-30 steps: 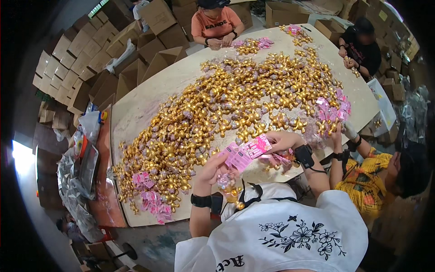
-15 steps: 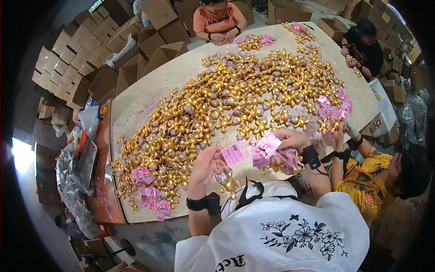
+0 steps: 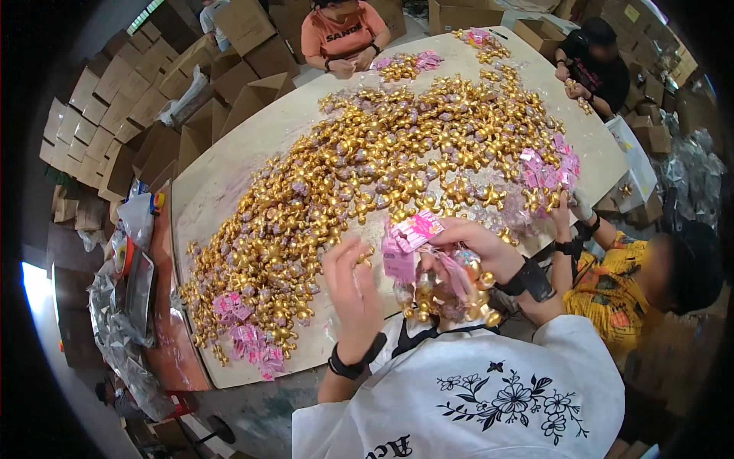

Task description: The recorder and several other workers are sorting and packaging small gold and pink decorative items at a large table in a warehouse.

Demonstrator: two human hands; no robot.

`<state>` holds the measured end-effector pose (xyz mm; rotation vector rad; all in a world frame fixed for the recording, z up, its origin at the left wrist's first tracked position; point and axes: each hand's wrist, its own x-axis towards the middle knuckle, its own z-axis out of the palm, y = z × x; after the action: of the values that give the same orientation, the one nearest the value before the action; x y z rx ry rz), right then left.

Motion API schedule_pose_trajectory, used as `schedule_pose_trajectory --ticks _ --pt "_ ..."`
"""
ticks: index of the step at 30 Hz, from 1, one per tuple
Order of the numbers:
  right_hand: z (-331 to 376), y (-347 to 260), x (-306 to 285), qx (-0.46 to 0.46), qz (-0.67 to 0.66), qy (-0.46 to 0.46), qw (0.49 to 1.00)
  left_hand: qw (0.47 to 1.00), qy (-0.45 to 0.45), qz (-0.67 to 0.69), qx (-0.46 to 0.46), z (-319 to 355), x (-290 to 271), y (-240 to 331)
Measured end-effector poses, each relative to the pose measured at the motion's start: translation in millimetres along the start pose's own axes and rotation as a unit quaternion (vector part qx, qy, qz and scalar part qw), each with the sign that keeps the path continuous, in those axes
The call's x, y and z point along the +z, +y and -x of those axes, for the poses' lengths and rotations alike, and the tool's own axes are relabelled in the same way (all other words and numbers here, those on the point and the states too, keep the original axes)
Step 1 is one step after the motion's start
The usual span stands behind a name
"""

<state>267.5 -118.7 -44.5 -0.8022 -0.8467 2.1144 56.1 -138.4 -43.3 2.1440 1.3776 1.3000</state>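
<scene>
"Letting go looks like what just changed: half a second ago the bare left hand (image 3: 354, 294) had a pink card with a gold figure dangling. What does it have now?"

"Nothing I can make out. Its fingers stand apart, loosely bent, over the near side of the wide, pale beige tabletop (image 3: 260, 141). A gold bit shows by the fingertips; I cannot tell whether it is touched or lies behind."

"And the other grip?"

"The bare right hand (image 3: 482, 245) is closed on a bunch of glossy pink cards (image 3: 417, 232), rounded shiny gold figures (image 3: 423, 294) hanging below, in front of the white shirt (image 3: 474, 375). So I judge the whole bunch now rests with that hand, leaving the left one free."

"Counts?"

"One bunch, with at least three figures in it; overlap hides the rest, and the cards likewise. One sprawling heap of gold, lilac-speckled figures (image 3: 367, 153) covers the middle, too many to count."

"Pink card clusters on the tabletop?"

"Five, I think: two at the lower left (image 3: 256, 348), one at the right (image 3: 550, 164), one by the far edge (image 3: 428, 60), one at the far corner (image 3: 480, 38)."

"Other people?"

"At least four, one partly cut off at upper left."
</scene>
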Motion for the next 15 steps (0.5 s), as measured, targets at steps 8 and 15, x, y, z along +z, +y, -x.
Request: schedule_pose_trajectory --ticks 8,15 --pt "4 7 19 -0.092 0.012 0.144 0.985 0.914 -0.119 0.345 -0.179 19 8 40" --pt "13 -7 21 -0.105 -0.009 0.098 0.99 0.789 -0.118 0.503 -0.332 16 10 9"
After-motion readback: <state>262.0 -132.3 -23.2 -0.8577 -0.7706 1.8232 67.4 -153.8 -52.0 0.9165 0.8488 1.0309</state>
